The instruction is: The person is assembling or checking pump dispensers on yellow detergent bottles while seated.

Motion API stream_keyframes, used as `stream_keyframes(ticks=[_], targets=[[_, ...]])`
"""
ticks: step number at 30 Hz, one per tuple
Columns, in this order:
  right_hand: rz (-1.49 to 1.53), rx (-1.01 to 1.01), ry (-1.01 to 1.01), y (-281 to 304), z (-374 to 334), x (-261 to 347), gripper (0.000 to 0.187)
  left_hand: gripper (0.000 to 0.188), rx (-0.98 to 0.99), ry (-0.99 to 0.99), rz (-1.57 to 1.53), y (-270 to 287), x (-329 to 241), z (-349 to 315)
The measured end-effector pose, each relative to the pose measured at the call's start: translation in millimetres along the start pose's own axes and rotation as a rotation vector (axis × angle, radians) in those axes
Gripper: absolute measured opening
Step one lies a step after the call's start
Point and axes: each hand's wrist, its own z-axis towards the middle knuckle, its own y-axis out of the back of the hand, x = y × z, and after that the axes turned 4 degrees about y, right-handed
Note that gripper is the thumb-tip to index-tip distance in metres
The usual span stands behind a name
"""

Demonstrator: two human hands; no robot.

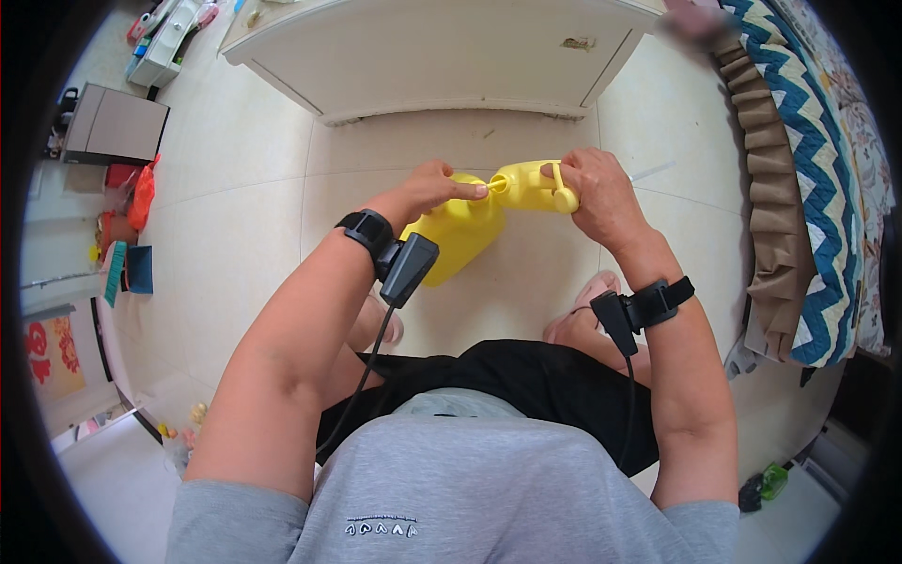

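Low over the floor, in front of my legs, two yellow plastic pieces meet between my hands. My left hand is closed around the top of the larger, jug-like yellow container, its thumb stretched toward the other piece. The smaller yellow piece lies sideways, its round opening facing left, with a rounded knob at its right end. My right hand grips it at that end. A thin yellow strip shows between my left thumb and the opening; I cannot tell which piece it belongs to.
A white cabinet stands ahead. On the right is a bed with a zigzag cover. A thin whitish stick lies on the tiles beyond my right hand. At left are a grey box, an orange bag and a blue dustpan.
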Motion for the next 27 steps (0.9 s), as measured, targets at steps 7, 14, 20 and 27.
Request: stream_keyframes(ticks=[7,14,20,27], targets=[[-0.002,0.002,-0.003,4,2,3,0.024,0.106,0.169,0.041,0.014,9,-1,-5],[0.026,-0.034,0.003,4,3,3,0.022,0.096,0.117,0.084,0.003,3,-4,1],[-0.005,0.017,0.015,2,2,2,0.033,0.080,0.029,0.042,0.036,-10,-1,10],[0.003,0.030,0.020,0,2,1,0.034,0.080,-0.031,0.006,0.080,-12,6,17]])
